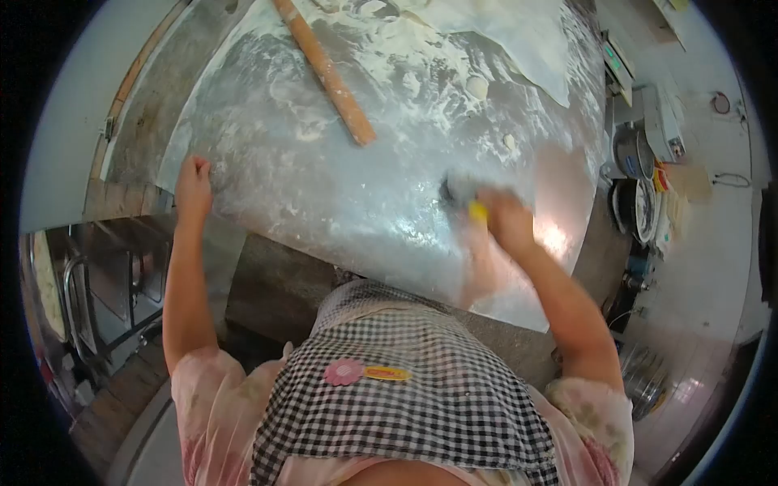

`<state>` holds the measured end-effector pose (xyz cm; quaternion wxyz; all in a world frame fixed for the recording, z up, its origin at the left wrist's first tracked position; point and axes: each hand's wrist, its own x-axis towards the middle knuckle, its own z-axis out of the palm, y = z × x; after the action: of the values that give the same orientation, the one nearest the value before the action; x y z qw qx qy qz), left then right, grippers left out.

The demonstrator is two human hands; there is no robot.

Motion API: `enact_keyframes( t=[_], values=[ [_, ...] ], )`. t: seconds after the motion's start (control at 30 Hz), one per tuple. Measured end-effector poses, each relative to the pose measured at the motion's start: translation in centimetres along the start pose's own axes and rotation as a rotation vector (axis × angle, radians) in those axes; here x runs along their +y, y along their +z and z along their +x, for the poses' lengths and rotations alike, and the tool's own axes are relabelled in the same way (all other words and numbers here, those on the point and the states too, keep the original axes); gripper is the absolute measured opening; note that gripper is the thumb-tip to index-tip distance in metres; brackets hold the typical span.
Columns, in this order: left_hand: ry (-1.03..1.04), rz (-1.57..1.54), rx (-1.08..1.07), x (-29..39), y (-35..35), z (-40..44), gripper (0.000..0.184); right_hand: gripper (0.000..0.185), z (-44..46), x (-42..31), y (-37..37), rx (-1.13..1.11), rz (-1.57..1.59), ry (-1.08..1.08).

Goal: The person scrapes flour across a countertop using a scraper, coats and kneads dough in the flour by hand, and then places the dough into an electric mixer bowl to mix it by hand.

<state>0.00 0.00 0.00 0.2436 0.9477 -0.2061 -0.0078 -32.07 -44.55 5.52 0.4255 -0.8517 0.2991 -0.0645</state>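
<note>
My right hand (pixel 509 220) is closed around a yellow-handled tool (pixel 478 212) over the metal work surface (pixel 324 206). Its grey head (pixel 458 188) is smeared by motion, so I cannot tell whether it is a brush or a scraper. My left hand (pixel 194 182) is closed at the left front edge of the surface; what its fingers hold, if anything, is hidden. Beyond my hands lies a floury wooden rolling pin (pixel 328 77), slanting toward me. A thin pale sheet of dough (pixel 531 40) spreads over the far right of the surface.
White flour (pixel 405 57) covers much of the far part. Small dough scraps (pixel 477 87) lie toward the right. Pots (pixel 634 152) and a scale with a green display (pixel 613 58) stand past the right edge. Metal racks (pixel 105 283) are at lower left.
</note>
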Motion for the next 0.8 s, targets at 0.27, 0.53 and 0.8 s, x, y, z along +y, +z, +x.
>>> enact_keyframes(
  t=[0.27,0.53,0.8],
  values=[
    [-0.330,-0.108,0.241,-9.7,1.0,-20.4,0.016,0.030,11.6,-4.2,-1.9,0.148,-0.824,-0.138],
    [-0.792,-0.121,-0.490,-12.7,4.1,-34.2,0.030,0.015,-24.0,0.5,0.6,-0.336,-0.556,-0.513],
    [-0.596,-0.646,-0.070,-9.4,4.0,-28.3,0.010,0.019,-5.5,-5.6,5.6,-0.189,-0.784,-0.517]
  ],
)
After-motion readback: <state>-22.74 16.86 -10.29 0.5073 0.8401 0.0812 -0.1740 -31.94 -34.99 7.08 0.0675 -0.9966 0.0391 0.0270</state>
